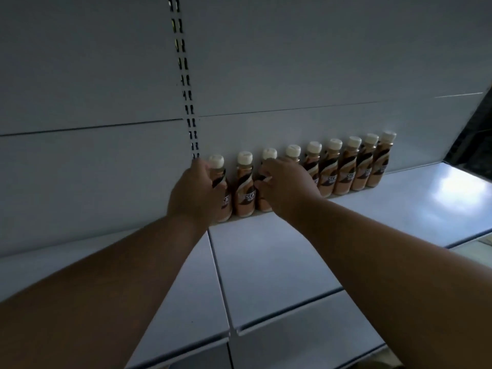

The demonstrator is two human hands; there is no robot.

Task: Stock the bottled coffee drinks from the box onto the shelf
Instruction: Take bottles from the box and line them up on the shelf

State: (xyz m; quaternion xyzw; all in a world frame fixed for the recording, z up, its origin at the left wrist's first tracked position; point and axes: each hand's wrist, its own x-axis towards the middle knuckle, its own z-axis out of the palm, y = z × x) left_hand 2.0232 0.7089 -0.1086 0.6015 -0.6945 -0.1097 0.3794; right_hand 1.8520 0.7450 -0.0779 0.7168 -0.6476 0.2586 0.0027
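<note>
Several brown coffee bottles with cream caps stand in a row along the back of the white shelf. My left hand grips the leftmost bottle from its left side. My right hand grips the third bottle from the left around its body. Between my hands one bottle stands untouched. The rest of the row runs on to the right. The box is out of view.
A slotted upright runs up the white back panel behind the leftmost bottle. A seam splits the shelf into a left and a right board. The shelf ends at the right, with a dark gap beyond it.
</note>
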